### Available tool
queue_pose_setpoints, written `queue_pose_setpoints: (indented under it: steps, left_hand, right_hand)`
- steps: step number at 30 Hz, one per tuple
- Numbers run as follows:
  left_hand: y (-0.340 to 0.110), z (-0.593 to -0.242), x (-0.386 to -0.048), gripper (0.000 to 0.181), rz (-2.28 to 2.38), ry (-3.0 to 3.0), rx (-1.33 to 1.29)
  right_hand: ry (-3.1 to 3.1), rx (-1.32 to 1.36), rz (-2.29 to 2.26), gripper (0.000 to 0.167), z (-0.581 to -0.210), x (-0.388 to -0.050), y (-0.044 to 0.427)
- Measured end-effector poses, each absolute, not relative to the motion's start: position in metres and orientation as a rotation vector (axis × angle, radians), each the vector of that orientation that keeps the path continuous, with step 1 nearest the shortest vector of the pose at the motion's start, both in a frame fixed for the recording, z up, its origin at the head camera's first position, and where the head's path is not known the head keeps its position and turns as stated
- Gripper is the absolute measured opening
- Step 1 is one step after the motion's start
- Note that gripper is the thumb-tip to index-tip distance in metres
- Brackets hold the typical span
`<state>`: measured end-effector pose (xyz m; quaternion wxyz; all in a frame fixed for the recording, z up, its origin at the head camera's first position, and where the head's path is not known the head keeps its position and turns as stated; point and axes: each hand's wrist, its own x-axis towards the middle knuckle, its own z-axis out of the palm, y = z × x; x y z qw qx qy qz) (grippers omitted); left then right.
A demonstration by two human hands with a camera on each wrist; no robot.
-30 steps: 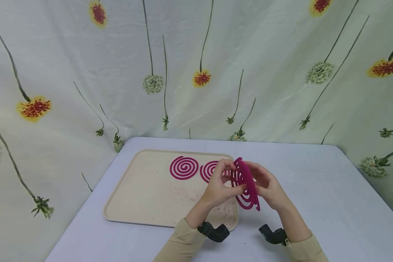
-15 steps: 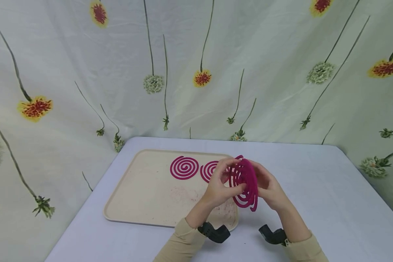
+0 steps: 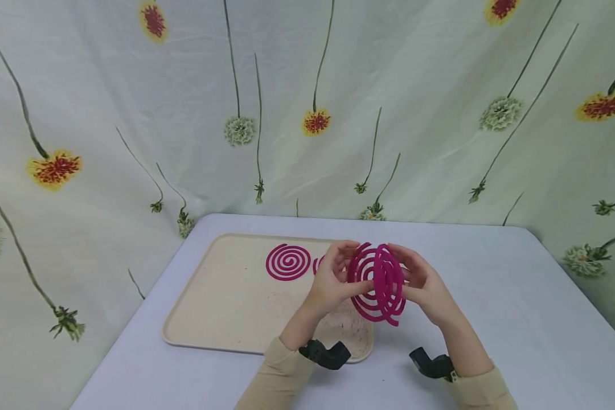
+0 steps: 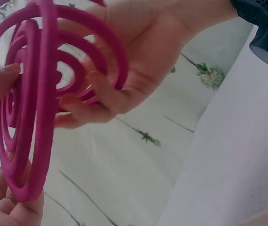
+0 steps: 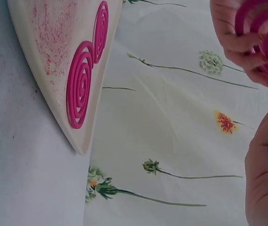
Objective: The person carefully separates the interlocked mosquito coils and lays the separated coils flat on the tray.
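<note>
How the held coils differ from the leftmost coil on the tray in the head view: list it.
Pose: the held coils are steeply tilted in the air; the leftmost coil lies flat on the tray.
Contact: the left hand and right hand grip the held coils; neither touches the leftmost coil.
Shared: magenta colour, spiral shape.

A pale cloth [image 3: 415, 68], printed with long-stemmed flowers [image 3: 316, 122], hangs behind the table [image 3: 502, 285], from nine o'clock over twelve to three o'clock. The whitish table stands toward six o'clock, in soft, even light.
</note>
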<state>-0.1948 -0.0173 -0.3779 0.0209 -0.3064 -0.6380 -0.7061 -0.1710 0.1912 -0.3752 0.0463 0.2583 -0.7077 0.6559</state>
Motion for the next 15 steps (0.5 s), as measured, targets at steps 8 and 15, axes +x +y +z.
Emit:
queue_pose_setpoints:
  steps: [8, 15]
  left_hand:
    - [-0.042, -0.371, -0.203, 0.045, -2.289, -2.037, -0.84]
    - [-0.058, -0.374, -0.212, 0.014, -2.245, -2.088, -1.005]
  right_hand:
    - [-2.384, 0.479, 1.997, 0.06, -0.372, -0.174, 0.207]
    - [-2.552, 0.55, 1.988, 0.04, -0.372, -0.176, 0.218]
